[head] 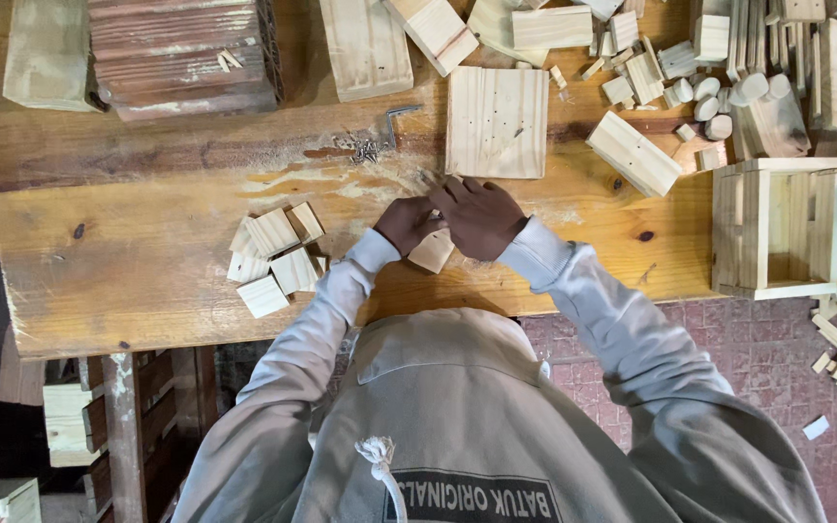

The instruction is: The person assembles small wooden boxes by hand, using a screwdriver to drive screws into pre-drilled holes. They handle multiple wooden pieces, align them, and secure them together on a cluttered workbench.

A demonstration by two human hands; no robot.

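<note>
My left hand and my right hand meet over a small square wooden block near the front edge of the wooden workbench. The left hand is curled against the block's upper left corner. The right hand lies over its top with the fingers bent down. Only the block's lower half shows beneath the hands. A pile of several similar small square blocks lies just left of my left forearm.
A square pine board lies just beyond the hands. Left of it are an L-shaped metal piece and a cluster of screws. An open slatted wooden box stands at the right. Offcuts and dowels crowd the far right, and dark planks are stacked far left.
</note>
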